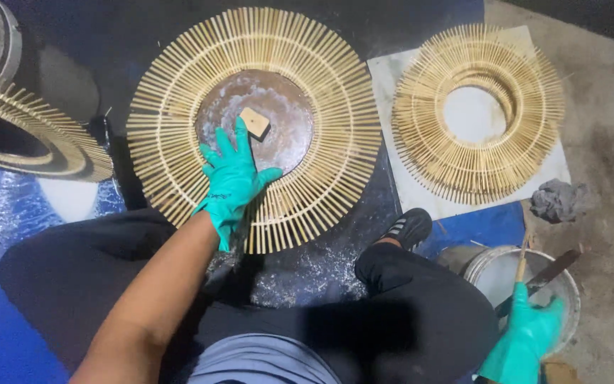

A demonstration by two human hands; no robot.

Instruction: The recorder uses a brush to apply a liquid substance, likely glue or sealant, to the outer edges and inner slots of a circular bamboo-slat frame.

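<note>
The left hand [232, 178], in a teal glove, lies flat and open with fingers spread on the round stick frame [254, 128], pressing where the brown centre disc [278, 121] meets the ring of sticks. Its fingertips reach just beside a small tan block [254, 121] that sits on the disc, and it grasps nothing. The right hand [527, 334], gloved the same, is closed around a thin wooden stick [521, 267] that stands in a white bucket [566, 281] at the person's right knee; a flat dark blade [552, 269] also leans out over the bucket's rim.

The frame lies on the floor on a dark sheet [385, 178], straight in front of the seated person's crossed legs. To the right, a stack of open stick rings [477, 114] rests on a pale board [392, 71], with a crumpled grey rag [559, 200] near its corner. At the left edge another stick frame [30, 139] shows in part. A black shoe [408, 227] pokes out beside the big frame.
</note>
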